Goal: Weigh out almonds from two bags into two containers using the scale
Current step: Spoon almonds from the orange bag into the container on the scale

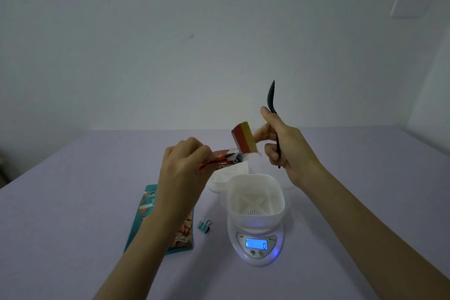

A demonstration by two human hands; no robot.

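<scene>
Now your left hand (185, 161) pinches one side of the red bag (220, 164) near its mouth with curled fingers. Your right hand (283, 139) pinches the bag's upturned top flap and also grips the black spoon (271, 96) under its other fingers, bowl pointing up. The red bag hangs in the air between your hands over the middle of the counter (73, 202), just above a white container (222, 178). Nearer you, a second white container (255, 202) sits on the scale (257, 254), whose lit display reads 0. Toward the left edge, the teal bag (146, 214) of almonds lies flat, partly under your left forearm, with a teal binder clip (204, 225) between it and the scale.
</scene>
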